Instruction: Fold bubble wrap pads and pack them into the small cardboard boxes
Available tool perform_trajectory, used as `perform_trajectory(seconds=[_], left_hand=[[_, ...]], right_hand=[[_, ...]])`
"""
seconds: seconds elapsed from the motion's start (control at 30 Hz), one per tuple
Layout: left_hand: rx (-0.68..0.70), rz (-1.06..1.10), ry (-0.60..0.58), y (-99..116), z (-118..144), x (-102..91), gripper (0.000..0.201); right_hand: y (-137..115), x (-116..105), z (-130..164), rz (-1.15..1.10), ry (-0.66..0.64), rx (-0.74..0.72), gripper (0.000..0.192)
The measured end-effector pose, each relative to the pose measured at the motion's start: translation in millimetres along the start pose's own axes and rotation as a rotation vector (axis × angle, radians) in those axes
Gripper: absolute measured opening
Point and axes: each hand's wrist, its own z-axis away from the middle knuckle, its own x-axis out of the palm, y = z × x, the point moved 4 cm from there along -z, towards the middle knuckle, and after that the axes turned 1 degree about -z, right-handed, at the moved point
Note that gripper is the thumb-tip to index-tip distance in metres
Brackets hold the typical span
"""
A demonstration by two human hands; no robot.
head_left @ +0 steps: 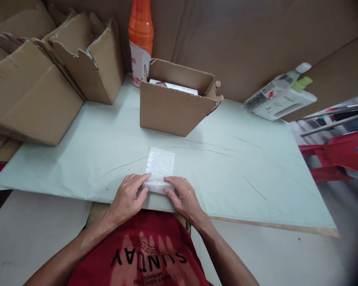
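Far left: stack of torn cardboard boxes (32, 87), flaps open, resting on the pale green sheet (241, 167) that covered the table.
Back centre-left: orange bottle (141, 39) w/ white label, upright, just behind the small box.
Centre: small open carton (174, 105), sth white inside, can't tell what.
Work piece: bubble wrap (159, 167), small strip lying flat at the near edge of the sheet; far end spread out, near end bunched into a roll under the fingers.
Left hand (128, 196): fingers curled down onto the left end of the roll, pressing it.
Right hand (181, 194): same on the right end, fingertips on the wrap. Both hands close together, clamped on the roll, almost touching.
Step (judgement): looked like rolling/folding the wrap from the near end, prob. around sth small; contents hidden.
Next move needs: even pressure from both hands, roll kept straight so the wrap didn't skew.
Right: white spray bottles (279, 97) lying against the cardboard wall.
Far right: red plastic stool (340, 155), off the table.
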Motion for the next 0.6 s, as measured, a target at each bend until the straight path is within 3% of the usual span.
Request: perform_trajectory(seconds=[0.1, 0.23, 0.37, 0.47, 0.6], left_hand=[[-0.028, -0.083, 0.036, -7, -14, 5.0, 0.028], [0.011, -0.106, 0.096, -8, -24, 5.6, 0.029], [0.081, -0.01, 0.026, 1, -14, 0.3, 0.039], [0.021, 0.043, -0.019, 2, -7, -1.7, 0.04], [-0.044, -0.048, 0.013, -5, -19, 3.5, 0.036]], right_hand=[[-5, -4, 1, 0.144, 0.102, -0.064, 0.026], [-8, 6, -3, 0.263, -0.021, -0.134, 0.03], [-3, 7, -7, 0.131, -0.013, -0.075, 0.026], [0, 5, -6, -0.012, -0.033, -0.004, 0.028], [-2, 2, -4, 0.118, 0.026, 0.011, 0.03]])
